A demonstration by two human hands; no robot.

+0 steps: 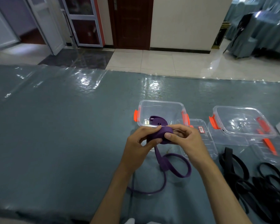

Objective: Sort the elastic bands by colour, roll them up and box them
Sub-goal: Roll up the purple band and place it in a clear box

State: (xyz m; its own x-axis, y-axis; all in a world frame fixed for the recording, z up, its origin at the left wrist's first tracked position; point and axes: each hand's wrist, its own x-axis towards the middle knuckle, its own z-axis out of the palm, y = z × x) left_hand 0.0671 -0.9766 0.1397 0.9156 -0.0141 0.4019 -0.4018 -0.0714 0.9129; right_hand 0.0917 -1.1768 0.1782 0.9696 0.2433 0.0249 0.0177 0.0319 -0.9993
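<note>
1. My left hand (141, 141) pinches the near-left side of a purple band roll (166, 133), thumb and fingers curled round it.
2. My right hand (183, 139) grips the same roll from the right, thumb pressed on its front face and fingers curled over the top.
3. The roll sits between both hands, held above the table (55, 126), just in front of the nearer clear box.
4. The unrolled tail of the purple band (181, 165) hangs down from the roll and lies in loose loops on the table between my forearms.
5. Just beyond my hands stands an open clear box (160, 107) with orange clips; another purple band (158, 121) already lies inside it.
6. A clear lid (204, 136) bearing a small label lies flat beside that box, partly under my right hand.
7. Further right, a second clear box (242, 122) with orange clips stands on the table; I see no band in it.
8. A pile of black bands (265, 181) lies tangled on the table at the right, near my right forearm.
9. The table has a grey-green cover under shiny clear plastic.
</note>
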